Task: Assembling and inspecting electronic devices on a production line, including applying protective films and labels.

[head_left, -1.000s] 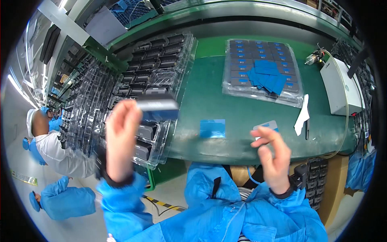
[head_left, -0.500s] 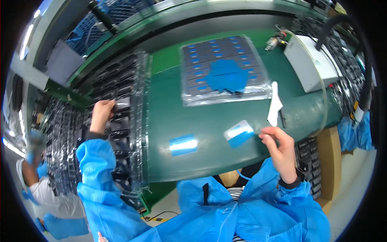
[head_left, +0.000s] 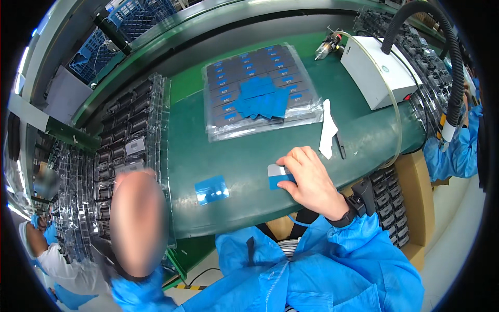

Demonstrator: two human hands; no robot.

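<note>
My right hand (head_left: pixel 312 182) is closed, thumb and fingers at the right edge of a small flat piece (head_left: pixel 274 181), grey on top with blue film below, at the green work surface (head_left: pixel 249 197). To its left lies a shiny blue film sheet (head_left: pixel 212 190). My left hand (head_left: pixel 138 218) is over the clear plastic tray (head_left: pixel 162 112) of black parts at the left; it is smeared, and its fingers are hard to make out. Just beyond its fingertips a light grey piece (head_left: pixel 129 167) lies in the tray, with another grey piece (head_left: pixel 135 146) farther back.
Farther back sits a clear tray (head_left: pixel 215 132) of dark flat parts, topped with a pile of blue film pieces (head_left: pixel 262 99). A white cloth (head_left: pixel 327 132) and a black pen-like tool (head_left: pixel 340 145) lie right of it. A white box (head_left: pixel 377 73) with hoses stands at the back right; a cardboard box (head_left: pixel 420 203) holds black parts.
My right hand has moved left and taken hold of the grey-and-blue piece. My left hand has come nearer to me along the tray. The view has shifted slightly.
</note>
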